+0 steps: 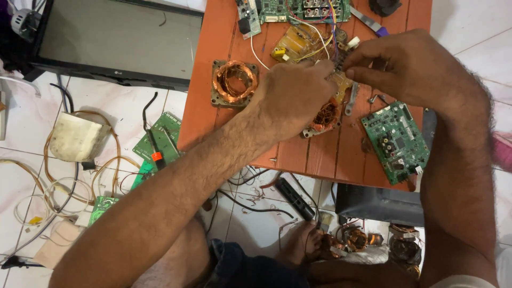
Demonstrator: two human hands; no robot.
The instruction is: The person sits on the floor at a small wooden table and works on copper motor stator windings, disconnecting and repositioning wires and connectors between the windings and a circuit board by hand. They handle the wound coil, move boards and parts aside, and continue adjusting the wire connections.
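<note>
I see my left hand [296, 96] and right hand [405, 66] meeting in the upper middle of the frame, fingertips pinched narrow on a small dark connector [340, 63] — it sits right between the two hands, just above a yellowish circuit board [341, 84] that lies under them. A motor part with copper windings [324, 116] pokes out just below my left hand. All this rests on an orange wooden table [213, 64]. A square copper coil [234, 81] lies left of centre, a green circuit board [396, 140] at right. A flat screen [117, 42] lies on the white tiled floor [122, 106] at upper left, among loose wires.
</note>
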